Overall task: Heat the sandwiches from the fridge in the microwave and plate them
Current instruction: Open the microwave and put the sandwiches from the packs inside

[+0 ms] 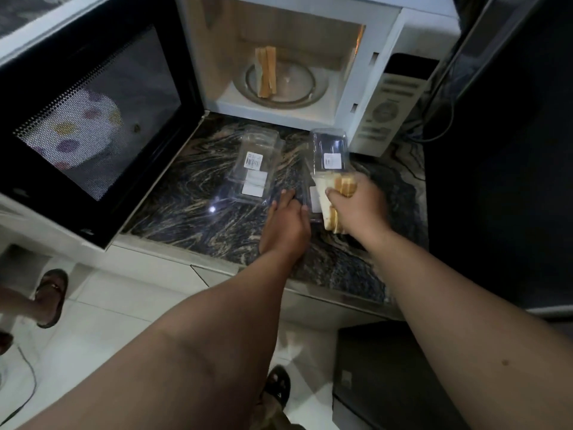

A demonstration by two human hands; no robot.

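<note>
On counter: right grip (356, 209) around sandwich (333, 203)

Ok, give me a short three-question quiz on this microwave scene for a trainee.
1. True or false: the microwave door is open.
2. What does the right hand grip?
A. a plate
B. a sandwich
C. a cup
3. Fill in: one sandwich already sits on the glass ____ inside the microwave.

Key
1. True.
2. B; it is at the mouth of a clear plastic pack, while the left hand rests on the countertop beside an empty clear pack.
3. Turntable, bearing the other sandwich.
</note>
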